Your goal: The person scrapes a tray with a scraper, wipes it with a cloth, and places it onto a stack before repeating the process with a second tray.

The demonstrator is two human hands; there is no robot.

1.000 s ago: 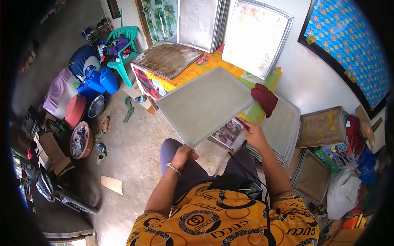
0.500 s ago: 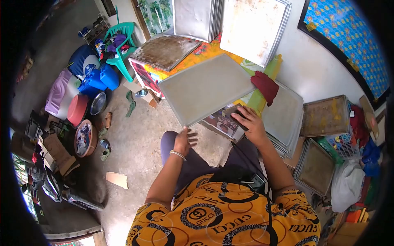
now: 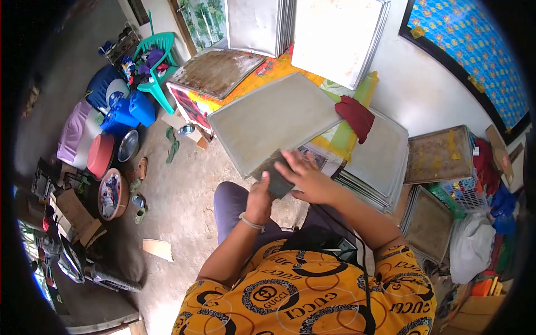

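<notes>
A dark grey, flat rectangular pad (image 3: 277, 177) with a brownish upper edge is between my two hands, over the near corner of a large shallow metal tray (image 3: 273, 120). My left hand (image 3: 259, 204) grips the pad's left side, its thumb pointing up; its other fingers are mostly hidden. My right hand (image 3: 310, 177) holds the pad from the right, with the fingertips across its face. The tray lies tilted on the cloth-covered table, its near corner jutting past the edge. A dark red cloth (image 3: 355, 117) rests by the tray's right corner.
Behind stand upright trays (image 3: 335, 42), and a browned tray (image 3: 216, 71) lies on the orange tablecloth (image 3: 268, 71). Stacked trays (image 3: 379, 156) sit at my right, beside a plastic basket (image 3: 468, 195). Leftward are a green chair (image 3: 162, 72), basins (image 3: 114, 192) and blue jugs (image 3: 142, 108).
My right hand has moved left with the dark pad to the tray's near corner. My left hand has moved right and taken hold of the pad. The view has shifted slightly.
</notes>
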